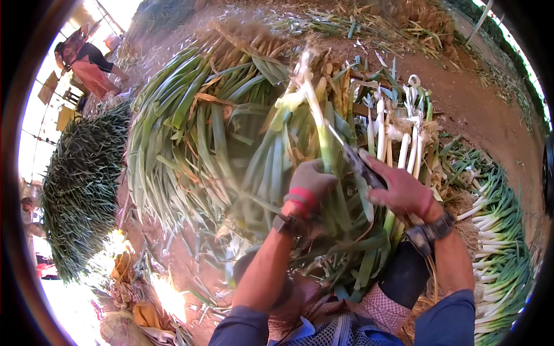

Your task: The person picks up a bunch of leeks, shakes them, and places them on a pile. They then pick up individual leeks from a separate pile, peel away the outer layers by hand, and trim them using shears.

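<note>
My left hand (311, 184), in a grey glove with a red band at the wrist, is closed around the green part of a long leek (314, 109). The leek's pale root end points up and away from me. On the right, my right hand (398, 183) grips a dark tool (362, 167) with a thin, pointed metal tip, which lies close beside the leek's stem. A large heap of leeks (196, 127) with long green leaves spreads to the left of my hands. Several white stems (408, 147) stand upright just beyond my right hand.
A long row of pale-stemmed leeks (499, 248) lies at the right. Far left is a dark green pile (86, 184), with a bending person (89, 60) behind it. Leaf scraps (415, 34) cover the soil at the back. My knees are below my hands.
</note>
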The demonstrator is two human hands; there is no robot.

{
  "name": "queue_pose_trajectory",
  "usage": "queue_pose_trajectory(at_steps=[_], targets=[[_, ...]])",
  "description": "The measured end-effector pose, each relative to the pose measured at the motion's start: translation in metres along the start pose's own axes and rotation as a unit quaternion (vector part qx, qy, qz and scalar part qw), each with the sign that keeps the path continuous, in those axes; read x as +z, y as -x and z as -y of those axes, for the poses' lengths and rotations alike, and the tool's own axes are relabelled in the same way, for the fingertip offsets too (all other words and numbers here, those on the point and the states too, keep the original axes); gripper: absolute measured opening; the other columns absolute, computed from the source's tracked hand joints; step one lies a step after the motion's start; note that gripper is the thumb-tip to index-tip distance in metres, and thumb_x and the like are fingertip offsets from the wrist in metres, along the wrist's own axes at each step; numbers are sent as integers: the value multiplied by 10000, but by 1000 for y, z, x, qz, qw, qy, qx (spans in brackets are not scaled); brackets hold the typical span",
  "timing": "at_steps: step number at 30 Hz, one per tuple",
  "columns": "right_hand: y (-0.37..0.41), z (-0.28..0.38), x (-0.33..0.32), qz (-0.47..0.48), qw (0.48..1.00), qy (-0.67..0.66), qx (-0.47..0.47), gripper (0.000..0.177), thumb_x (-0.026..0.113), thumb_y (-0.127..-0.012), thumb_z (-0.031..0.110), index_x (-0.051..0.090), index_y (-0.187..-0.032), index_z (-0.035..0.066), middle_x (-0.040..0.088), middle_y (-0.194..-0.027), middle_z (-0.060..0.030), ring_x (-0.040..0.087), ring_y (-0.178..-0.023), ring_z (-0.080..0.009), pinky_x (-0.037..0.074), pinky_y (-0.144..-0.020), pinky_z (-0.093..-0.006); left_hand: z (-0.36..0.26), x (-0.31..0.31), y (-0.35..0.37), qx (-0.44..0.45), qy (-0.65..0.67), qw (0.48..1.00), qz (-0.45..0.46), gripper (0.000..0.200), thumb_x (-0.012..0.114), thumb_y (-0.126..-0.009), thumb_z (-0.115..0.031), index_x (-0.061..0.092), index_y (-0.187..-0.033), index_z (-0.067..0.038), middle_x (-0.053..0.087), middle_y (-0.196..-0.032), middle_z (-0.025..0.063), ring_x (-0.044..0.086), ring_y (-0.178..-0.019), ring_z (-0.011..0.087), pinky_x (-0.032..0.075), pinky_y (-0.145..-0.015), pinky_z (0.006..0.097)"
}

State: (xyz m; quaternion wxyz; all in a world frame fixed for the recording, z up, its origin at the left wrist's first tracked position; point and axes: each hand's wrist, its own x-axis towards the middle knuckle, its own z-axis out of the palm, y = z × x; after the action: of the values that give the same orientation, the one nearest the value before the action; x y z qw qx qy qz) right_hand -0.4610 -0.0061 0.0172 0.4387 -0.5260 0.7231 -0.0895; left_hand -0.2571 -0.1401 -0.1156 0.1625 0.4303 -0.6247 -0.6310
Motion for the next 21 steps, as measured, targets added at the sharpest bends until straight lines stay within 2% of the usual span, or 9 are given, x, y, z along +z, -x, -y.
queue_pose_trajectory(at_steps=[4,5,6,9,11,14,17,19,21], targets=[[62,-21,22,14,995,-77,-56,954,756,-874,365,325,-1660,40,601,-1473,-296,679,-1288,-296,495,-1091,-378,-12,-9,-4,-3,1,1000,0,284,762,-764,-175,784,-965,25,749,-758,112,713,-687,193,562,-675,342],[70,-34,32,16,996,-49,-74,963,756,-871,380,317,-1672,75,648,-1389,-290,712,-1164,-303,526,-1047,-383,-16,-10,-2,-17,12,1000,-3,284,764,-769,-168,784,-974,29,751,-767,105,710,-690,187,561,-674,340],[74,-42,38,18,995,-21,-93,972,755,-868,395,309,-1684,111,694,-1304,-285,746,-1039,-309,558,-1004,-388,-19,-10,-4,-15,-13,1000,3,296,765,-759,-68,770,-1038,32,650,-757,-23,561,-617,65,456,-561,256],[72,-44,45,-23,989,3,-147,974,758,-869,363,293,-1690,122,647,-1410,-284,742,-1114,-326,547,-1026,-399,-17,-10,-4,-18,14,1000,-15,266,758,-758,-72,759,-1003,31,647,-762,-32,542,-604,66,440,-546,264],[60,-40,41,-18,990,-19,-140,960,756,-880,331,287,-1690,118,671,-1390,-261,761,-1042,-319,551,-1021,-388,-16,-12,-4,-19,45,999,-18,257,741,-772,-53,751,-1013,33,640,-764,-35,529,-598,65,430,-543,257],[34,-25,26,-17,998,-29,-55,951,748,-888,354,291,-1688,117,764,-1080,-248,758,-877,-292,580,-896,-375,-10,-14,-11,-23,25,999,9,348,731,-781,-31,733,-1123,30,648,-770,-24,554,-604,71,440,-551,234],[-6,-26,14,-61,995,-12,-74,942,743,-887,370,312,-1679,99,754,-942,-235,745,-826,-291,573,-832,-389,-16,-1,-8,17,106,994,8,540,726,-787,-14,656,-1321,19,661,-777,-5,584,-600,79,452,-541,225],[-16,-14,3,-75,995,-8,-70,931,740,-890,385,332,-1669,82,753,-968,-254,748,-832,-297,565,-825,-411,-21,4,-6,50,132,990,-1,670,722,-785,-5,571,-1437,4,677,-808,13,603,-602,90,470,-532,240],[-17,-5,-5,-54,998,7,-12,909,724,-892,311,326,-1679,93,737,-1281,-239,743,-945,-261,553,-975,-364,-22,5,-10,34,89,995,7,740,718,-777,10,526,-1491,5,677,-814,23,598,-598,93,475,-525,257]])
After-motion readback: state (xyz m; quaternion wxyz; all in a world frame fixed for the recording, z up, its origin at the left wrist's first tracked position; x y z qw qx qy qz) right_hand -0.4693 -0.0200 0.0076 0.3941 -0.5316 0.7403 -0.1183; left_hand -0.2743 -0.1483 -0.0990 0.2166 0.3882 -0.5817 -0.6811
